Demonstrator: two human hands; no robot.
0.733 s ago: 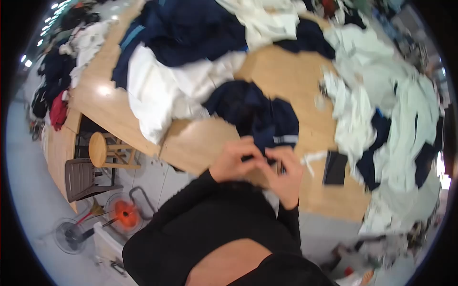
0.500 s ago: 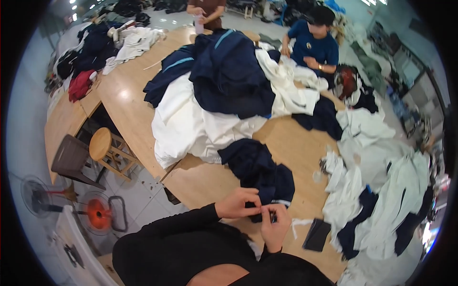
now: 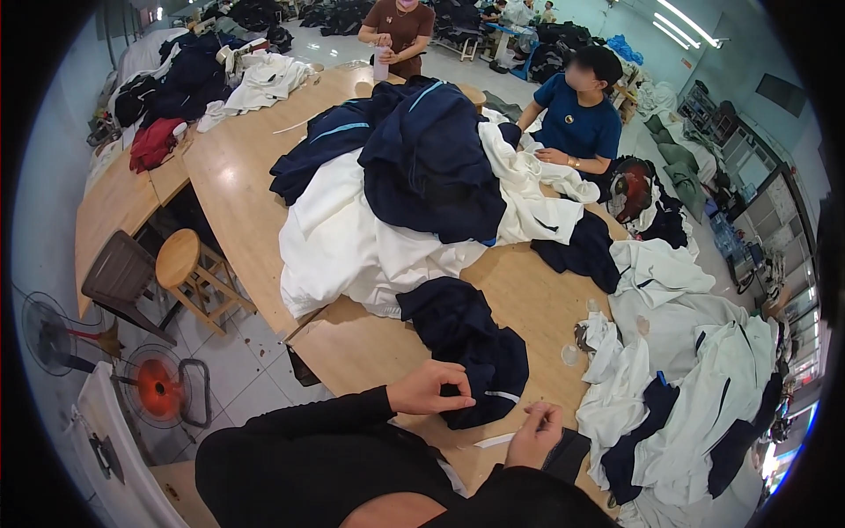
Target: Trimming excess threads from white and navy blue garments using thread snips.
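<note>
Navy garment [image 3: 462, 339]: lay crumpled on the wooden table [image 3: 550, 317], lower centre of the frame; pale band [image 3: 502, 396] across its lower right end.
Left hand [image 3: 431, 387]: over the garment's lower left edge; thumb and fingers curved into a ring, tips close together. Could not tell whether they pinched anything or touched the cloth.
Right hand [image 3: 535, 436]: just right of the garment, apart from the left; fingers curled in toward the thumb. Whether anything sat between the tips, could not tell.
White strip [image 3: 495, 441]: narrow, between the hands, below the garment.
Dark flat piece [image 3: 568, 453]: just beside the right hand, partly covered by it.
Big heap: navy cloth [image 3: 431, 167] with light-blue stripes, over white cloth [image 3: 330, 238], upper centre.
Pale garments [image 3: 704, 378]: piled at right, navy pieces among them.
Markings: small light emblem [image 3: 569, 119] on a co-worker's blue shirt [image 3: 585, 128], upper right; small dark mark [image 3: 653, 250] on a pale garment. Both too small to read.
Brown shirt [image 3: 405, 31]: second co-worker, top centre, hands at a pale bottle [image 3: 381, 63].
Lower left: stool [image 3: 180, 255], chair [image 3: 128, 273], orange-centred fan [image 3: 160, 387].
</note>
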